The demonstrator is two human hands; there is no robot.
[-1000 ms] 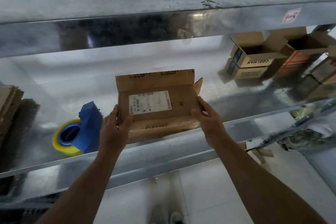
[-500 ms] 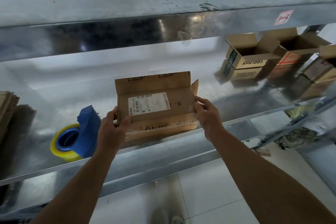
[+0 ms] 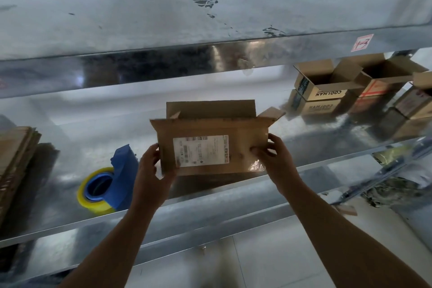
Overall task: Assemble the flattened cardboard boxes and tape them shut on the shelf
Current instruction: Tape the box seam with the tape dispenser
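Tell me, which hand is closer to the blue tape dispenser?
Left. The left hand grips the left edge of the cardboard box, just right of the tape dispenser; the right hand holds the box's right end, farther away.

Metal shelf (image 3: 210, 201), shiny, reflective. Cardboard box (image 3: 243, 147) upright near its front edge, top flaps open, white label (image 3: 201, 151) on near face; resting or just lifted, unclear. Left hand (image 3: 152, 170) grips box's left edge, thumb on near face. Right hand (image 3: 274, 159) grips right edge. Blue tape dispenser (image 3: 117, 180) with yellow roll lies just left of left hand. Flattened cardboard stack (image 3: 16, 159) at far left. Open boxes (image 3: 327, 86) well apart at right rear, one printed COOLMAN. Upper shelf (image 3: 187, 21) overhead
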